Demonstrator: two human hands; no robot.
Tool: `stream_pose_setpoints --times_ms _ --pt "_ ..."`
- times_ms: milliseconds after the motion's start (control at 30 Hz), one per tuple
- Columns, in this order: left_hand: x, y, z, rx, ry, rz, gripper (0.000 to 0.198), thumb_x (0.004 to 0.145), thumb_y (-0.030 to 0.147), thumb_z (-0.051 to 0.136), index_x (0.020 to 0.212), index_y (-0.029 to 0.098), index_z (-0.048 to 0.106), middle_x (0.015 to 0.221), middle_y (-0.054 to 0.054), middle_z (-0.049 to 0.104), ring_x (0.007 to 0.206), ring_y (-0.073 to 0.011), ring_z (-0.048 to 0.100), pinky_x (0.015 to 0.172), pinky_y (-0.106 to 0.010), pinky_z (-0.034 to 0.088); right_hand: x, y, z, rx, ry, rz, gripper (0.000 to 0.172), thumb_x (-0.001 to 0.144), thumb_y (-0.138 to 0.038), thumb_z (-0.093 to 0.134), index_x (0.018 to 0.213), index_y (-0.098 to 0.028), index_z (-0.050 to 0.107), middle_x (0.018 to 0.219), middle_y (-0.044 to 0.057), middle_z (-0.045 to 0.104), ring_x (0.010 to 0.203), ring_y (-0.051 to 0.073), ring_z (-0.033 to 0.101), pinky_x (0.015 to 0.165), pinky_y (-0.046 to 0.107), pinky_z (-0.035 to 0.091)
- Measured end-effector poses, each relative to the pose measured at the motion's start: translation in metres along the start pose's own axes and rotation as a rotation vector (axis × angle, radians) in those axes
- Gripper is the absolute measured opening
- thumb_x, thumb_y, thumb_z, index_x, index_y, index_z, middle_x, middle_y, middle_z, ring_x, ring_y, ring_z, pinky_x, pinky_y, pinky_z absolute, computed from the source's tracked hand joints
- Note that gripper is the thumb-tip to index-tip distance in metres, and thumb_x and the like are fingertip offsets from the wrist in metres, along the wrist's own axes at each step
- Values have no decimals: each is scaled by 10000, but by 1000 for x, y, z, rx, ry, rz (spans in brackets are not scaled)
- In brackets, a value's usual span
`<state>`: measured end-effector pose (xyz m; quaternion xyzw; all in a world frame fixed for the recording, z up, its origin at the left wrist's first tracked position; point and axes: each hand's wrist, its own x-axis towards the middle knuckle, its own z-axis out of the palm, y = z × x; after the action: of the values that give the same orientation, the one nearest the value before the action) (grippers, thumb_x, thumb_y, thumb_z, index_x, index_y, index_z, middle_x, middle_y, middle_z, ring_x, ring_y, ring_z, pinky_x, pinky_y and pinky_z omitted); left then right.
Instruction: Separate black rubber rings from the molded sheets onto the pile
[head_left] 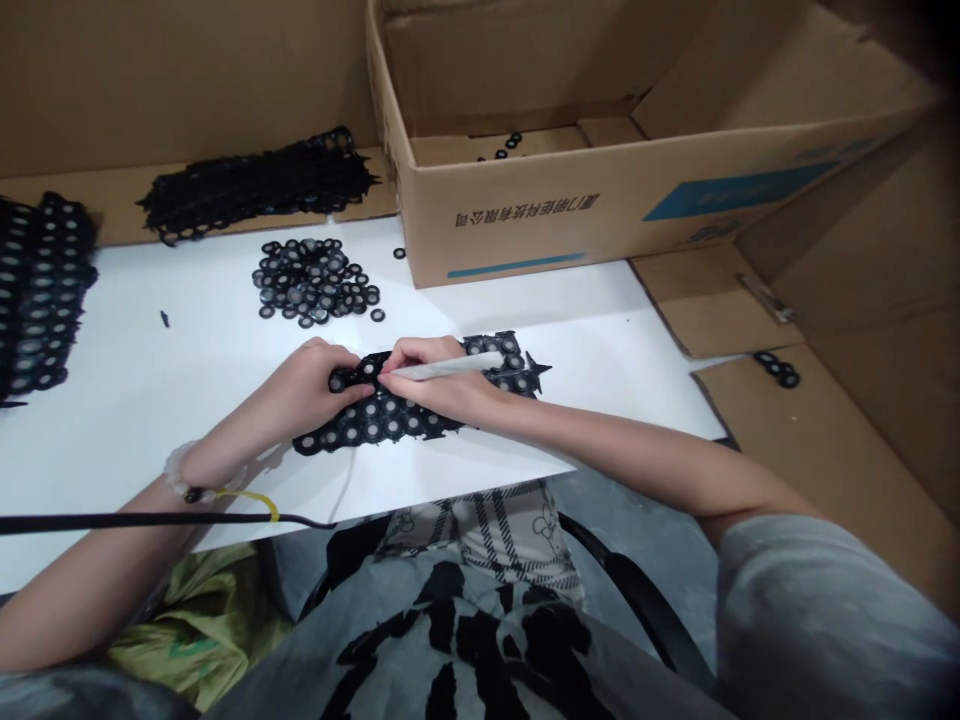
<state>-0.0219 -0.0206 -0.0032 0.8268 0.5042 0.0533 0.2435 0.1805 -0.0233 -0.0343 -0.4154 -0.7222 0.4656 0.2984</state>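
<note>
The left hand (319, 385) pinches a black web of ring washers (390, 418) while the right hand (431, 375), just beside it, grips a pale pen-like tool (450, 366) against that web, which lies on the white worktop (180, 290) — a heap of loose washers (313, 283) and a cardboard box (525, 215) sit beyond.

Grey top (465, 640) with black print (blotchy shapes) and a pale beaded bracelet (180, 470).
</note>
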Motion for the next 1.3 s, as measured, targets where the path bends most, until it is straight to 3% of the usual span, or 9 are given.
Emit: stream_pose_setpoints --times_ms 167,367,567,733,900,1000,1100,1200,1300 --pt "2 -7 1 -141 -8 -66 331 755 497 612 695 172 620 711 -28 620 742 -197 535 701 -310 395 -1 0 4 -38 38 -23 131 811 -274 599 750 -168 646 690 -13 653 656 109 562 606 240 350" --pt "4 -11 -3 -261 -111 -138 424 725 591 645 757 169 663 794 -24 640 767 -196 554 702 -312 421 -2 2 8 -45 63 -54 131 822 -271 596 746 -171 633 696 -14 651 656 106 559 624 243 359" --pt "6 -13 -6 -294 -178 -82 388 747 568 636 734 181 651 775 -16 633 766 -188 571 674 -284 434 2 7 9 -25 54 -86 130 821 -268 594 761 -167 648 727 -3 669 686 116 578 637 246 371" --pt "5 -14 -24 -131 -272 -71 390 763 572 612 738 185 652 710 9 649 685 -162 565 638 -259 426 3 5 -3 184 51 -11 173 786 -330 650 745 -162 641 704 1 664 651 119 576 601 244 395" --pt "10 -17 -45 -107 -368 -173 468 700 568 669 1023 232 717 963 -5 743 838 -199 639 700 -249 454 -1 6 -16 286 27 65 206 795 -368 663 860 -176 626 649 -16 645 593 110 576 609 253 424" --pt "20 -13 -38 -81 -310 -211 561 665 604 685 1060 205 698 962 -37 745 864 -212 642 714 -253 452 -3 11 -18 297 -63 31 222 753 -355 709 843 -157 664 769 23 686 680 118 603 640 253 432" --pt "28 -3 -22 28 -211 -226 579 603 625 720 975 183 689 895 -49 731 810 -219 628 679 -263 427 -4 14 -18 198 -52 8 183 762 -318 679 826 -147 690 776 27 686 665 109 573 613 244 404" --pt "28 5 -10 54 -227 -209 470 624 615 704 811 186 669 729 -9 670 678 -184 559 604 -265 369 -6 14 -18 146 -26 -15 215 758 -259 653 940 -148 679 807 21 694 646 100 569 602 234 405" --pt "24 5 -6 -37 -238 -173 387 694 573 655 670 189 609 583 37 533 590 -139 450 557 -260 307 -10 12 -18 87 -16 -62 170 771 -270 646 876 -142 683 770 19 697 654 103 584 616 234 418"
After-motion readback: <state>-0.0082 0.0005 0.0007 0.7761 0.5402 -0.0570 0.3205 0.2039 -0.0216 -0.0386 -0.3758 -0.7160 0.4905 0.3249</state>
